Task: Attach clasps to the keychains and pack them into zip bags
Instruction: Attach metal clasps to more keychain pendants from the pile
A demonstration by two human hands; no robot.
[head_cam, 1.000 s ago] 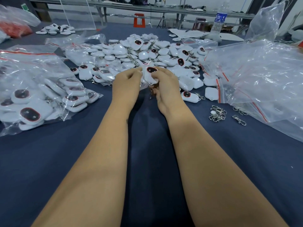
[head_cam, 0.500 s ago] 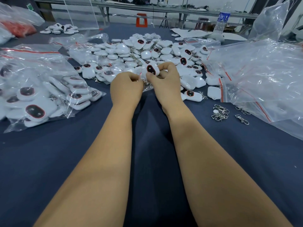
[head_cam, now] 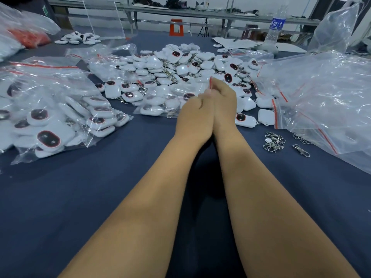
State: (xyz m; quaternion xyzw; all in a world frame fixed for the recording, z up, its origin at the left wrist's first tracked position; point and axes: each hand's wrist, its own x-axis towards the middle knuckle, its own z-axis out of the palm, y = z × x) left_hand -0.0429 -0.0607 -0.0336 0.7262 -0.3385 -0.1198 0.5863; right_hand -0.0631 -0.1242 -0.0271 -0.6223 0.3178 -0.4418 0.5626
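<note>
The left hand (head_cam: 193, 115) and the right hand (head_cam: 224, 101) were pressed side by side above the near edge of the keychain pile (head_cam: 180, 71), so that both sets of fingers could work on one small item. Between them a small zip bag (head_cam: 200, 86) was pinched at its red-striped mouth; the right fingers were curled closed on the strip at the top, and the left fingers were curled closed on it just below. Whether a keychain lay inside that bag could not be told, since the hands and the clear film hid it; the grip was judged to be a sealing or opening of the mouth.

The remaining stock was laid out by stage. Loose white keychains were heaped in the middle of the blue counter (head_cam: 100, 197), within reach of both hands. A large filled bag (head_cam: 56, 117) of them was set to the left, apart from the heap, presumably so that finished and unfinished pieces were not mixed. Loose metal clasps (head_cam: 274, 141) were kept in a small cluster to the right, near the wrist that would pick them up. Behind them a stack of empty zip bags (head_cam: 321, 101) was spread, its red mouths turned toward the pile. A water bottle (head_cam: 276, 27) was stood at the far edge, well apart from the work.
</note>
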